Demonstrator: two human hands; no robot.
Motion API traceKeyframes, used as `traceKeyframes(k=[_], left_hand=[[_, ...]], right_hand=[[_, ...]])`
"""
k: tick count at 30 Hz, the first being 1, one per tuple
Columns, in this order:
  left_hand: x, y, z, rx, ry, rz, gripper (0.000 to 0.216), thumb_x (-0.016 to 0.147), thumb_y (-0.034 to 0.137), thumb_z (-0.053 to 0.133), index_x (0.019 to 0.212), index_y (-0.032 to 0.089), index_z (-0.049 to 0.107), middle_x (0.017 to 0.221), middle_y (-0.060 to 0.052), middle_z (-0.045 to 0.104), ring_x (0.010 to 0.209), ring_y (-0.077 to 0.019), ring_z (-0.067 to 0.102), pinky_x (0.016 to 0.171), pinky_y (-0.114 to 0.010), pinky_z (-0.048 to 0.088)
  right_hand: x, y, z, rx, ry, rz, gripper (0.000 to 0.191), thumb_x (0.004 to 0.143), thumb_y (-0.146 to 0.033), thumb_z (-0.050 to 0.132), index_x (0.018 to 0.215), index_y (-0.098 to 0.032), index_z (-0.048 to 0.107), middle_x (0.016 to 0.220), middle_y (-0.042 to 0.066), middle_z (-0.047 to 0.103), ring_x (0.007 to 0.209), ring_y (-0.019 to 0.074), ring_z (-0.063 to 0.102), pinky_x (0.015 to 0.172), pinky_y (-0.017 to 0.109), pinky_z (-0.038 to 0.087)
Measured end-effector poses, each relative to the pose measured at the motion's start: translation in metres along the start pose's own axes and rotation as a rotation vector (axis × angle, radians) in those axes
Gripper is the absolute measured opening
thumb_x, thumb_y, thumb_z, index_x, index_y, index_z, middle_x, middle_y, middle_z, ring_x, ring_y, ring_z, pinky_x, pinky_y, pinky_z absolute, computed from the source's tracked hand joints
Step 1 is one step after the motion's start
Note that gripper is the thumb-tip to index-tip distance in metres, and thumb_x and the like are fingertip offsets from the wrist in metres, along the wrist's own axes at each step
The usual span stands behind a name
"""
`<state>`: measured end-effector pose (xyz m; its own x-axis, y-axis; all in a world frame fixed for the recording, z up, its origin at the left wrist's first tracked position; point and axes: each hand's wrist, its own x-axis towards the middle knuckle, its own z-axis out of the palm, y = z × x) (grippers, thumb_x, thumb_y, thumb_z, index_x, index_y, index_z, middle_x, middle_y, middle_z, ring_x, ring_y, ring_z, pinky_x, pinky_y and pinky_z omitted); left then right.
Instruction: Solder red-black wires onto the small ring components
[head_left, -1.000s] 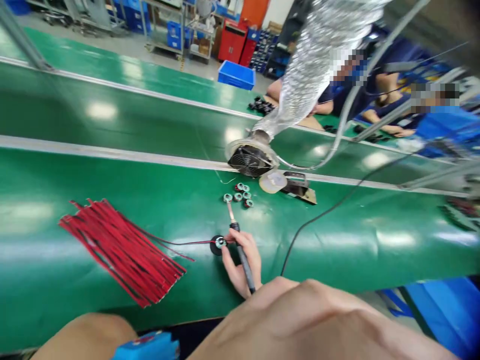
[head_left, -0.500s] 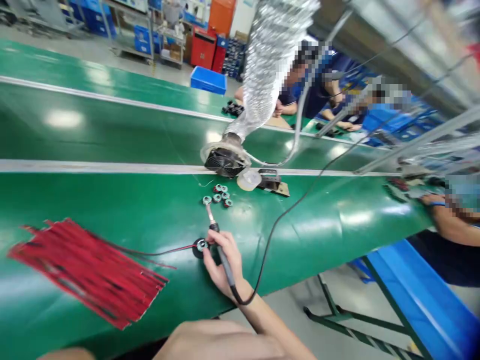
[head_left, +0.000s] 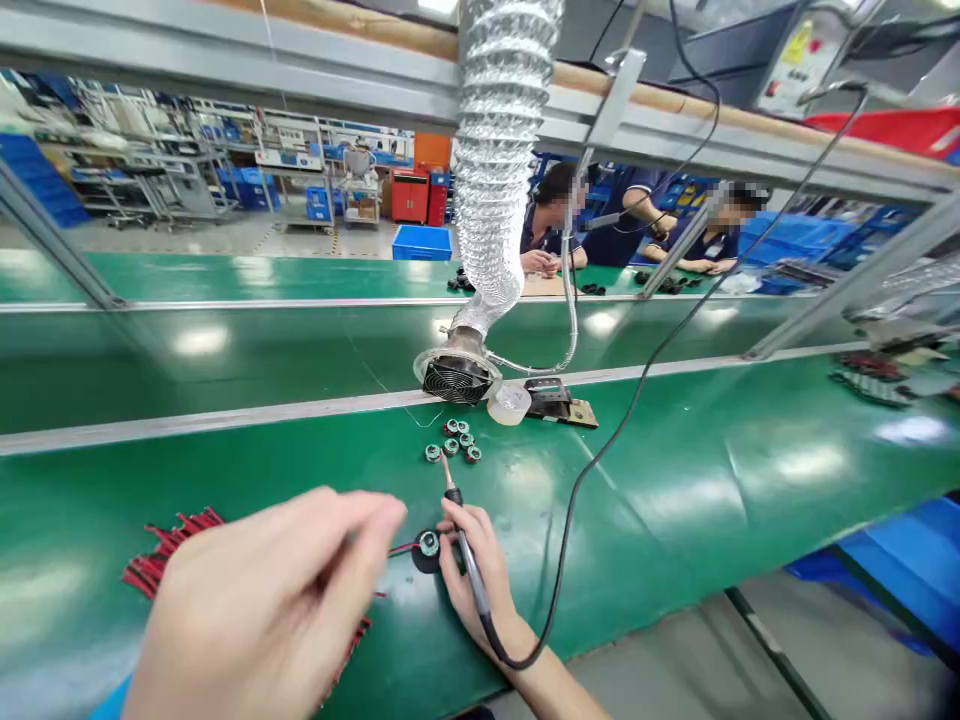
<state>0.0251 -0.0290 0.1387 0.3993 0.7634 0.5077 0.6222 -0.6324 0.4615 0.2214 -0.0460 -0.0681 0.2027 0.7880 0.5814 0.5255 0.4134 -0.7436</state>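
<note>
My right hand [head_left: 493, 575] is closed around a soldering iron [head_left: 475, 585], its tip pointing at a loose cluster of small round circuit boards [head_left: 451, 447]. Beside those fingers a single round board [head_left: 429, 542] sits on a black disc, with a red wire [head_left: 402, 549] running left from it. Large and near the camera, my left hand [head_left: 255, 600] is raised, thumb and forefinger pinched together. Whatever is between them, if anything, cannot be made out. It partly covers a bundle of red and black wires [head_left: 161, 555] on the green bench.
A fan [head_left: 457, 380] on a silver duct [head_left: 499, 150] hangs behind the boards. A roll of clear tape [head_left: 509, 403] and a black metal holder [head_left: 559, 402] stand nearby. The iron's black cable [head_left: 574, 500] loops across the right. Several people sit or stand beyond the bench.
The camera view has tilted up. My left hand has risen from the lower edge and now covers much of the wire bundle. My right hand still holds the soldering iron beside the round board.
</note>
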Motion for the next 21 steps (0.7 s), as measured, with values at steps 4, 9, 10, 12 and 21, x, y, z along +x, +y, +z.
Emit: traceKeyframes(k=[4,9,10,12,21], left_hand=[[-0.005,-0.037,0.054,0.309,-0.225,0.049,0.018,0.097,0.036,0.062,0.100,0.025,0.075,0.093,-0.004,0.071,0.083,-0.0244,0.067,0.070,-0.038,0.057],[-0.032,-0.056,0.124,0.139,-0.495,0.036,0.057,0.081,0.037,0.083,0.132,0.021,0.062,0.116,-0.007,0.066,0.104,-0.0263,0.062,0.092,-0.042,0.055],[-0.033,-0.057,0.131,0.104,-0.505,0.018,0.054,0.084,0.036,0.081,0.132,0.021,0.062,0.115,-0.007,0.065,0.104,-0.0252,0.062,0.092,-0.040,0.054],[-0.032,-0.059,0.139,0.048,-0.534,-0.013,0.036,0.091,0.033,0.073,0.125,0.022,0.066,0.110,-0.005,0.065,0.100,-0.0226,0.063,0.090,-0.035,0.054],[-0.035,-0.083,0.163,-0.210,-0.610,-0.143,0.041,0.095,0.052,0.065,0.111,0.015,0.073,0.103,-0.010,0.070,0.097,-0.0230,0.069,0.087,-0.029,0.053]], right_hand=[[-0.003,0.000,-0.002,0.047,0.009,0.063,0.049,0.096,-0.004,0.042,0.139,-0.025,0.054,0.114,0.009,0.056,0.087,0.0147,0.071,0.080,0.029,0.062],[-0.004,0.002,-0.005,0.046,-0.040,0.104,0.052,0.095,-0.005,0.044,0.142,-0.026,0.051,0.118,0.009,0.054,0.091,0.0154,0.070,0.081,0.030,0.062],[-0.004,0.002,-0.004,0.042,-0.048,0.104,0.053,0.095,-0.005,0.044,0.143,-0.026,0.051,0.118,0.009,0.053,0.092,0.0158,0.070,0.080,0.030,0.063],[-0.005,0.004,-0.003,0.035,-0.060,0.091,0.052,0.095,-0.006,0.047,0.143,-0.026,0.051,0.120,0.010,0.054,0.093,0.0169,0.071,0.079,0.030,0.064],[-0.022,0.052,-0.008,-0.091,-0.191,0.044,0.044,0.096,-0.032,0.060,0.139,-0.028,0.058,0.116,0.012,0.062,0.083,0.0237,0.076,0.073,0.035,0.067]])
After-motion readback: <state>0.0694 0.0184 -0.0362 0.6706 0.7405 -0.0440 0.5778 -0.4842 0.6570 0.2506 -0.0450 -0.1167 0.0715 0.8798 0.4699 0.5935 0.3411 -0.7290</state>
